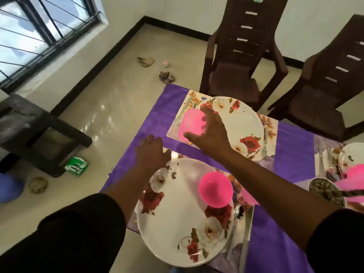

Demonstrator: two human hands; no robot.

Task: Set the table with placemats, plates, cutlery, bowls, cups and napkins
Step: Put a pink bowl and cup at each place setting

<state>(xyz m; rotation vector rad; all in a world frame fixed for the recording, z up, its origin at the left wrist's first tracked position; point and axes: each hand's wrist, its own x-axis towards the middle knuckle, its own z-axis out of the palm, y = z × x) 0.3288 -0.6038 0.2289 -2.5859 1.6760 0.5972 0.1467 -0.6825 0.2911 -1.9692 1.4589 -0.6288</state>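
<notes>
My right hand reaches across the purple table and its spread fingers curl round a pink bowl on the far floral placemat, beside a white floral plate. A fork lies right of that plate, and a knife lies left of the bowl. My left hand rests, fingers relaxed, at the far rim of the near floral plate. A second pink bowl stands on that near plate. A knife and a spoon lie to its right.
Two dark brown chairs stand at the table's far side. A third setting with a plate and a filled bowl is at the right edge. A dark stool, a green packet and scraps lie on the floor at the left.
</notes>
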